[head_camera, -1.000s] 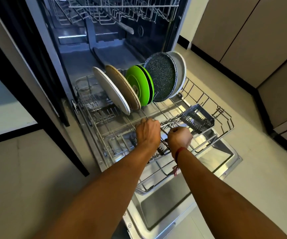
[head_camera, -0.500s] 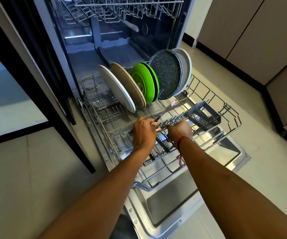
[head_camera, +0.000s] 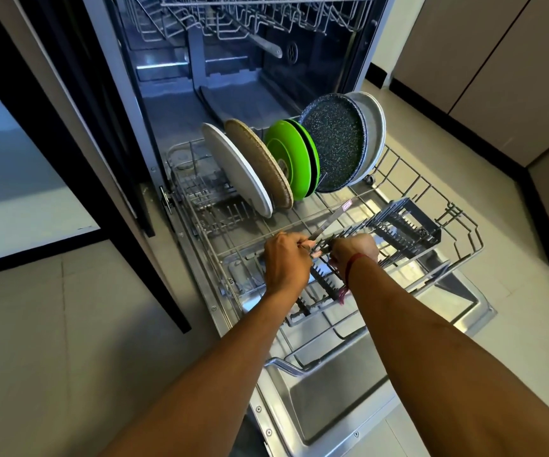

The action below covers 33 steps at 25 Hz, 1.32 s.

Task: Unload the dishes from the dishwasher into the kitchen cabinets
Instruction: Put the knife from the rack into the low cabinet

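Observation:
The dishwasher's lower rack [head_camera: 464, 225] is pulled out over the open door [head_camera: 325, 400]. Several plates stand upright at its back: a white plate [head_camera: 236, 169], a brown speckled plate [head_camera: 260, 163], green plates [head_camera: 288, 159], a dark speckled plate [head_camera: 335, 140] and a grey plate [head_camera: 373, 127]. My left hand [head_camera: 284, 258] grips a long metal utensil [head_camera: 330, 219] that points up and to the right, with a pink label at its tip. My right hand [head_camera: 355, 250] is curled over the near end of the dark cutlery basket [head_camera: 408, 225], right beside my left hand.
The empty upper rack [head_camera: 266, 14] sits inside the dishwasher above. Beige cabinet fronts [head_camera: 497, 61] run along the right, across a strip of tiled floor. A dark-edged panel [head_camera: 68, 179] stands to the left of the dishwasher.
The metal utensil has risen out of the rack in my left hand and now points up to the right. Both hands stay together at the cutlery basket; the view has moved closer.

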{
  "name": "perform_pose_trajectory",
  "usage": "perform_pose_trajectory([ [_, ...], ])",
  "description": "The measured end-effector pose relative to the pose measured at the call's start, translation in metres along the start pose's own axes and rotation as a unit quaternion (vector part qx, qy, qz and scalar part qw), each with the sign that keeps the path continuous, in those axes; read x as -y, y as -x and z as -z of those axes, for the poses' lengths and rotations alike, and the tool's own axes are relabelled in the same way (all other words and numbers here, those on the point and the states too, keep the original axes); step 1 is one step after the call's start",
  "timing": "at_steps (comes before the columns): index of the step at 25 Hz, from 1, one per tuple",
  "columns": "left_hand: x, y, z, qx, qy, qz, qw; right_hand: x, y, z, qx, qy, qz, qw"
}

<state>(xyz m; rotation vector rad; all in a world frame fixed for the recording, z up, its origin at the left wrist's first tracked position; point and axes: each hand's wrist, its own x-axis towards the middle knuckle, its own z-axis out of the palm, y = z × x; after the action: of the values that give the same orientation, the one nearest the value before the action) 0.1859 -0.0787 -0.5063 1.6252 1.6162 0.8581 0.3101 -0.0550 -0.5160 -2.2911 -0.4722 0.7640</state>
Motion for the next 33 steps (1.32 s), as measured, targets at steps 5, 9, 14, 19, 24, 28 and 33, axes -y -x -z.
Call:
perform_pose_trajectory([
  [5,-0.007,0.004,0.008,0.003,0.02,0.011,1.0,-0.006,0.007,0.003,-0.005,-0.062,-0.003,0.998],
  [9,-0.018,0.016,0.011,0.008,0.012,0.014,1.0,-0.01,0.017,0.019,0.032,-0.129,0.01,0.991],
  [14,-0.032,0.03,0.013,-0.016,0.126,0.121,0.985,-0.021,0.049,0.039,0.096,-0.259,0.044,0.96],
  [19,-0.027,0.051,0.033,-0.007,0.19,0.175,0.966,-0.04,0.084,0.044,0.136,-0.273,0.107,0.946],
  [24,-0.02,0.084,0.065,-0.023,0.182,0.162,0.97,-0.05,0.13,0.043,0.194,-0.274,0.14,0.931],
  [28,-0.008,0.121,0.099,-0.033,0.192,0.164,0.967,-0.061,0.177,0.039,0.229,-0.28,0.165,0.918],
  [33,0.014,0.164,0.143,-0.054,0.248,0.176,0.951,-0.07,0.233,0.026,0.275,-0.276,0.183,0.903],
])
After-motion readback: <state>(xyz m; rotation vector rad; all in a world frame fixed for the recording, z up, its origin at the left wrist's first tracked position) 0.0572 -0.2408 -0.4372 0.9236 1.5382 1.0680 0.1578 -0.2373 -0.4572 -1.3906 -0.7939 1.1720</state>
